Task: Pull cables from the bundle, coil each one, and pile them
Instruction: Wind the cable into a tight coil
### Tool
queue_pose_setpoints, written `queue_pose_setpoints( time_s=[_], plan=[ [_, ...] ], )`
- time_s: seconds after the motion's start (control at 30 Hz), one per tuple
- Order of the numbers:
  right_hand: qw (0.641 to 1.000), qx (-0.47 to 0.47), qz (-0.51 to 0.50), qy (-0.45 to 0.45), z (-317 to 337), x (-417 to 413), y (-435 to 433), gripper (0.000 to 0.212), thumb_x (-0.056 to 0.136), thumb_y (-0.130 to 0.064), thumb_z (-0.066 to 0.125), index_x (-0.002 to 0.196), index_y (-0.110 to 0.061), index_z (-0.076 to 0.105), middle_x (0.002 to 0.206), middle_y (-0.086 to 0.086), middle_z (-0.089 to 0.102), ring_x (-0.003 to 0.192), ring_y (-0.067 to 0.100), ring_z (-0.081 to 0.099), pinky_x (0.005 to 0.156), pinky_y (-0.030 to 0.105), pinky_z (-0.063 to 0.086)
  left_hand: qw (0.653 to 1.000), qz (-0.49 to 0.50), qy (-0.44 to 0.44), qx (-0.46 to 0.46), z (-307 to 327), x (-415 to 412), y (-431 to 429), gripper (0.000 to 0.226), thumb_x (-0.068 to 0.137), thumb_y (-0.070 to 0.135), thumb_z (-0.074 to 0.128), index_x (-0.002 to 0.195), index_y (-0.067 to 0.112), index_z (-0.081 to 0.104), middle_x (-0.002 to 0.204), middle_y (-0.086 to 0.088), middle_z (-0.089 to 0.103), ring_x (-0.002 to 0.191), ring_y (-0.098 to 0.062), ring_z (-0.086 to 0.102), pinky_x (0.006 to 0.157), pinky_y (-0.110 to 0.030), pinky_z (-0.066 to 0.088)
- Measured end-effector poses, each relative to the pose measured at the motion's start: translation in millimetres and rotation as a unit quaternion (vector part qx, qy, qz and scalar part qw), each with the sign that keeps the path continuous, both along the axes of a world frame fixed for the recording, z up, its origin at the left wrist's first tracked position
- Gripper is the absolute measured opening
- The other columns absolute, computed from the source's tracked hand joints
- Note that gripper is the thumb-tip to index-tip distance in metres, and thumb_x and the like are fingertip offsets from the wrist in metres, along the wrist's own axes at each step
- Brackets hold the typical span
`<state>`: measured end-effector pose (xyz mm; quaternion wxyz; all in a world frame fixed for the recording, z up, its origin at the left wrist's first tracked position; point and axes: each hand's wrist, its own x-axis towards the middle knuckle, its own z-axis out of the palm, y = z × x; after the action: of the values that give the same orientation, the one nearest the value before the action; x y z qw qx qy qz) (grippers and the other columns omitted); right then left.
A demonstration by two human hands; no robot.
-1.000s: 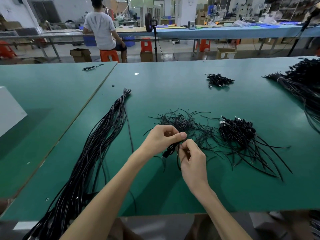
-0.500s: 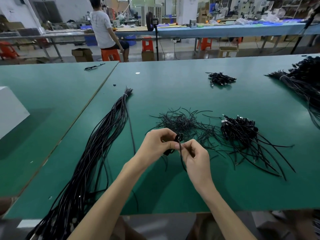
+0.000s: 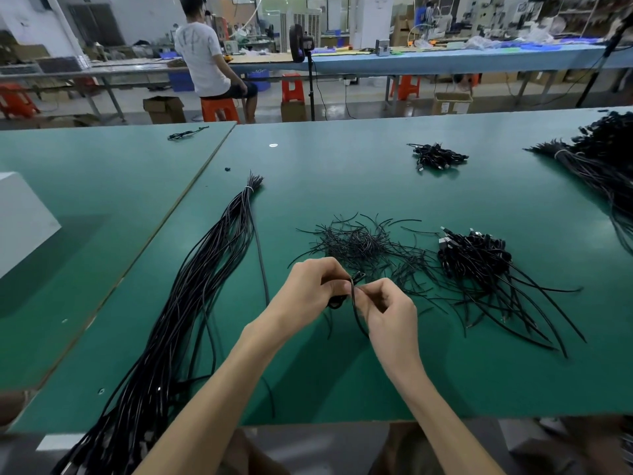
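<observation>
One thin black cable (image 3: 354, 296), likely light and springy, is pinched by left hand (image 3: 308, 286) and right hand (image 3: 387, 308); best held where loops cross.

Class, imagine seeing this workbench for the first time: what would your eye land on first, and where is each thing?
First, the hands at centre front: left hand and right hand both pinch one black cable above the green table. Then the long tied bundle running down the left side, and the pile of coiled cables at right, with a scatter of thin black strands between them.
</observation>
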<state>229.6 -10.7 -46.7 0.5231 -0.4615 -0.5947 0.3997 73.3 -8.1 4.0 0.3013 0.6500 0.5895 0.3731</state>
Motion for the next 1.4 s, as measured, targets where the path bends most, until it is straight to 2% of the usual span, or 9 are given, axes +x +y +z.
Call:
queue_pose_setpoints(
  time_s=[0.2,0.3,0.37,0.47,0.83,1.03,1.13,1.23,1.4],
  plan=[
    [1.000,-0.018,0.007,0.009,0.9,1.6,1.1,0.015,0.093,-0.017,0.074,0.081,-0.022,0.068,0.076,-0.004,0.071,0.073,0.015,0.065,0.067,0.028,0.054,1.000,-0.001,-0.004,0.013,-12.1,2.4,-1.8,0.014,0.098,0.002,0.065,0.089,0.013,0.068,0.073,-0.007,0.070,0.065,-0.016,0.061,0.070,-0.037,0.056],
    [0.999,-0.033,0.007,0.024,-0.1,2.1,2.6,0.011,0.090,-0.028,0.077,0.085,-0.025,0.068,0.081,-0.007,0.072,0.075,0.010,0.067,0.069,0.026,0.053,0.998,-0.008,-0.051,0.027,-11.1,1.7,-3.3,0.008,0.098,-0.003,0.063,0.094,-0.001,0.070,0.080,-0.022,0.071,0.066,-0.020,0.061,0.070,-0.039,0.056],
    [0.998,-0.051,-0.005,0.042,-0.2,2.2,3.1,0.027,0.081,-0.044,0.080,0.090,-0.025,0.064,0.082,-0.007,0.069,0.075,0.007,0.064,0.070,0.025,0.053,0.996,-0.025,-0.074,0.035,-9.4,-0.2,-4.7,0.009,0.098,-0.006,0.062,0.096,-0.006,0.070,0.083,-0.027,0.070,0.068,-0.022,0.062,0.070,-0.036,0.055],
    [0.997,-0.064,-0.022,0.046,-0.5,2.7,4.8,0.049,0.066,-0.057,0.082,0.091,-0.022,0.059,0.082,-0.006,0.062,0.071,0.004,0.055,0.068,0.024,0.051,0.997,-0.039,-0.053,0.035,-10.2,-1.9,-5.6,0.013,0.100,-0.005,0.059,0.098,-0.005,0.072,0.084,-0.026,0.070,0.069,-0.020,0.062,0.071,-0.031,0.054],
    [0.991,-0.051,-0.033,0.122,-10.0,6.6,11.5,0.023,0.084,-0.013,0.083,0.091,-0.015,0.061,0.079,-0.006,0.062,0.071,0.007,0.056,0.069,0.029,0.050,0.998,-0.032,-0.001,0.060,-14.0,19.1,-15.8,0.022,0.106,0.005,0.049,0.101,0.001,0.069,0.084,-0.014,0.072,0.082,-0.039,0.065,0.081,-0.051,0.054],
    [0.988,-0.045,-0.010,0.149,-5.3,6.6,8.2,0.052,0.064,-0.044,0.091,0.094,-0.013,0.061,0.080,-0.008,0.061,0.069,0.000,0.056,0.064,0.018,0.050,0.996,-0.081,-0.029,0.034,-8.2,11.1,-22.4,0.038,0.106,0.036,0.054,0.100,0.002,0.071,0.088,-0.015,0.076,0.085,-0.044,0.068,0.083,-0.059,0.054],
    [0.988,-0.048,0.003,0.148,-6.0,7.0,9.1,0.051,0.065,-0.043,0.092,0.095,-0.015,0.061,0.075,-0.015,0.063,0.070,-0.001,0.059,0.065,0.017,0.051,0.995,-0.089,-0.046,0.013,-8.9,8.4,-20.0,0.044,0.103,0.042,0.054,0.101,0.001,0.071,0.088,-0.026,0.072,0.083,-0.049,0.066,0.080,-0.063,0.054],
    [0.990,-0.049,0.012,0.133,-9.3,7.4,10.9,0.033,0.074,-0.028,0.092,0.090,-0.028,0.063,0.076,-0.015,0.064,0.074,0.005,0.060,0.068,0.021,0.052,0.993,-0.096,-0.068,-0.012,-8.3,4.1,-16.4,0.047,0.102,0.041,0.049,0.102,-0.001,0.069,0.091,-0.028,0.072,0.086,-0.048,0.068,0.086,-0.062,0.055],
    [0.990,-0.061,0.024,0.126,-5.2,5.9,7.7,0.041,0.059,-0.043,0.091,0.088,-0.035,0.062,0.085,0.003,0.063,0.075,0.023,0.063,0.076,0.050,0.057,0.980,-0.147,-0.131,-0.012,-8.8,-4.5,-16.7,0.039,0.105,0.025,0.051,0.099,-0.010,0.067,0.089,-0.016,0.076,0.086,-0.028,0.075,0.095,-0.048,0.058]
  ],
)
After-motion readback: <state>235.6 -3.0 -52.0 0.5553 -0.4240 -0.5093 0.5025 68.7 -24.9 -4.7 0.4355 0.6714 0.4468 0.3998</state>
